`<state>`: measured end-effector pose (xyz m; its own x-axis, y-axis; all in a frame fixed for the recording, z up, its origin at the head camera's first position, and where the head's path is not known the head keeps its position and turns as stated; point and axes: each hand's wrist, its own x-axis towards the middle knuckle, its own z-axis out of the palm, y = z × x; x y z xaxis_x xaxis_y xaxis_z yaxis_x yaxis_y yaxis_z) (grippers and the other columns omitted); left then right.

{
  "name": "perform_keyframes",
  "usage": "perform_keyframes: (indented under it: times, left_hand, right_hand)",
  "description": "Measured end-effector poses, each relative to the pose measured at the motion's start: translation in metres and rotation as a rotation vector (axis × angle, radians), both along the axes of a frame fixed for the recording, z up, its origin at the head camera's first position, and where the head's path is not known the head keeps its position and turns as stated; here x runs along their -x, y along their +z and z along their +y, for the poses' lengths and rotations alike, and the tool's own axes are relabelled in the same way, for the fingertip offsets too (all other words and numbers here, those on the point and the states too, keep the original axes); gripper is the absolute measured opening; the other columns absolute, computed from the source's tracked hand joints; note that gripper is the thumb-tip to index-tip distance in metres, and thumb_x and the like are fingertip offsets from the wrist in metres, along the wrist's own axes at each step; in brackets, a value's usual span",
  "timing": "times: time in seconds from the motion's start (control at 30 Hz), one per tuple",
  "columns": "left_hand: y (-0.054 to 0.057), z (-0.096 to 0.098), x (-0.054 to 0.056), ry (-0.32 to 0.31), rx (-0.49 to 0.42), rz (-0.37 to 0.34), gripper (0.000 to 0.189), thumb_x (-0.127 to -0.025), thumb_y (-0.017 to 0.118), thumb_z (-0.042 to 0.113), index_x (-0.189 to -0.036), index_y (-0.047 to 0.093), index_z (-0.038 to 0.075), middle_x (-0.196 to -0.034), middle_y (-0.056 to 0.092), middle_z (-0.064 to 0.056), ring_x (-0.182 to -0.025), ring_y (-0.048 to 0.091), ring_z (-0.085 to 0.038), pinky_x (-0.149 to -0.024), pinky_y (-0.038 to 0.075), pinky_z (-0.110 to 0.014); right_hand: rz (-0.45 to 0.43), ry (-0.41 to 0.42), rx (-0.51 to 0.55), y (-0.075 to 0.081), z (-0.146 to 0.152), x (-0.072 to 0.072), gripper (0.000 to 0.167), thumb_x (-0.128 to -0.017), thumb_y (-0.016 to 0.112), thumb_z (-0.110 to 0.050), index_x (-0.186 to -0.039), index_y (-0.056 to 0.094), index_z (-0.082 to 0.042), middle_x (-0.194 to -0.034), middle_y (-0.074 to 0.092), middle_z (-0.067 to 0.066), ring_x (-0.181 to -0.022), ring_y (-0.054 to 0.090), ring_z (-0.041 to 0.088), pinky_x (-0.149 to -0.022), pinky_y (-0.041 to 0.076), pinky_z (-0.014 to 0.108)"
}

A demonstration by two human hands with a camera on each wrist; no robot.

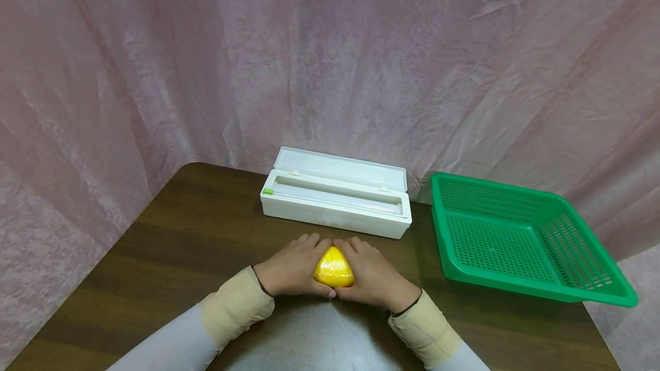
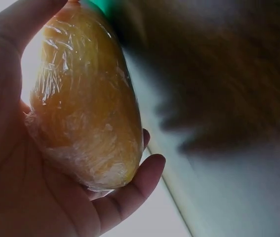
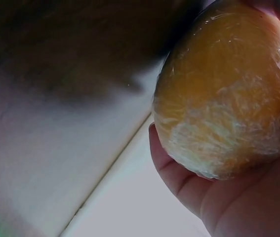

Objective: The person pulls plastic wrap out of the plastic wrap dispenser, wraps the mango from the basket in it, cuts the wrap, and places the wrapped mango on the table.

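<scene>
A smooth yellow fruit, rounded and mango-like, is held between both hands just above the table's near part. Clear cling film covers it, wrinkled and bunched toward one end in the left wrist view. From the left side my left hand grips it, its fingers curving round the fruit. On the opposite side my right hand holds it likewise, with curled fingers under the fruit in the right wrist view. Both thumbs come close together at the near side. The fruit's far side is partly hidden by the fingers.
Beyond the hands stands a white cling film dispenser box, lid raised, with a film roll inside and a green slider at its left end. A green perforated basket sits at the right. A pink curtain hangs behind the brown table.
</scene>
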<state>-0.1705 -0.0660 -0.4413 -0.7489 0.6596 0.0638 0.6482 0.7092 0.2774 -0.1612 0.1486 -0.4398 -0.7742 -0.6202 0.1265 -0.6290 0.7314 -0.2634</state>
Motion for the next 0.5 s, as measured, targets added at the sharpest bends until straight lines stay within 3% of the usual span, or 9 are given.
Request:
perform_keyframes:
  times: [0.5]
  left_hand:
    - [-0.0027, 0.0012, 0.0018, 0.009, -0.004, 0.014, 0.081, -0.072, 0.082, 0.063, -0.129, 0.054, 0.011, -0.104, 0.054, -0.003, -0.091, 0.049, -0.016, -0.079, 0.048, -0.033]
  right_hand:
    - [-0.019, 0.001, 0.019, -0.0014, 0.0012, 0.0016, 0.090, -0.071, 0.087, -0.045, -0.143, 0.047, -0.011, -0.122, 0.057, 0.007, -0.104, 0.057, 0.021, -0.088, 0.051, 0.042]
